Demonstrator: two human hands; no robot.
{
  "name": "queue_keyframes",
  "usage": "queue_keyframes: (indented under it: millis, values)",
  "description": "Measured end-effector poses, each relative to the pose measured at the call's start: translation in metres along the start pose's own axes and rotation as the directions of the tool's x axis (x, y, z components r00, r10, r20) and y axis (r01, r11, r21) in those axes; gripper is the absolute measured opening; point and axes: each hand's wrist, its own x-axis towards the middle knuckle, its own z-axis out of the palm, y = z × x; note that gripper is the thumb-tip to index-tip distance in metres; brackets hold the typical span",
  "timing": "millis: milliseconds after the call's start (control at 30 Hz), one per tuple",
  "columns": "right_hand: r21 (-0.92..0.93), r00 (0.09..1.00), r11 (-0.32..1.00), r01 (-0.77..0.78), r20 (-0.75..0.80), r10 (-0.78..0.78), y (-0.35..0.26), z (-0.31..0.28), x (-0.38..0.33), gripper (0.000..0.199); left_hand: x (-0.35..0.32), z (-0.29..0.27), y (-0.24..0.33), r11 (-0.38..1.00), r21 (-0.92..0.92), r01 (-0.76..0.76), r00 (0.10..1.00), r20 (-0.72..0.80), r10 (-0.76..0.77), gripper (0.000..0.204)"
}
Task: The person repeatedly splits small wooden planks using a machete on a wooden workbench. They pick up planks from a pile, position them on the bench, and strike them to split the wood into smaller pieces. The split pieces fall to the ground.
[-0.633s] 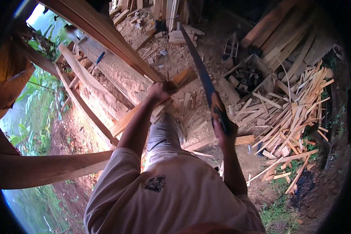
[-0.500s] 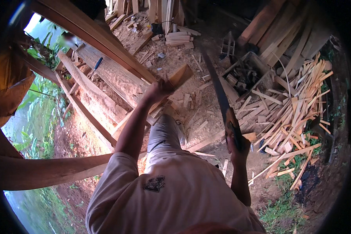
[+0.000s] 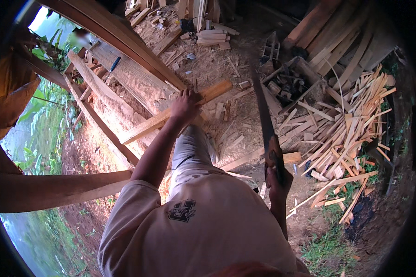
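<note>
My left hand (image 3: 186, 107) lies over a short length of sawn wood (image 3: 216, 91), its fingers bent across the top. This piece slants from lower left to upper right, above my bent knee, and its far end sticks out past the hand. Off to the right, my right hand (image 3: 278, 179) grips the handle of a handsaw (image 3: 264, 115). The long dark blade points away from me and stands apart from the wood. Part of the saw's handle is hidden inside my fist.
Long beams (image 3: 138, 60) and a thick plank (image 3: 120, 78) with a blue-handled tool (image 3: 115, 63) lie at the left. A heap of thin offcuts (image 3: 351, 134) covers the right side. A wooden box (image 3: 305, 99) of dark items stands beyond the saw.
The piece of wood has turned from pointing toward me and tilted up to lying slantwise across, under my left hand. The saw has shifted slightly right and nearer.
</note>
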Motion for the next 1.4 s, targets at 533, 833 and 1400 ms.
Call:
queue_keyframes:
  millis: [533,833,1400]
  values:
    - [0.125,0.901,0.961,0.248,0.333,-0.276,-0.002,0.166,0.122,0.027,0.003,-0.017,0.009,0.992,-0.029,0.124,0.987,0.109,-0.120,0.061]
    - [-0.037,0.881,0.909,0.415,0.267,-0.391,-0.003,0.169,0.108,0.028,0.001,-0.001,0.001,0.994,0.065,0.084,0.995,0.044,-0.086,0.052]
    - [-0.014,0.936,0.975,0.221,0.284,-0.208,0.012,0.151,0.099,0.029,0.002,-0.012,0.007,0.992,0.044,0.121,0.992,0.039,-0.123,0.050]
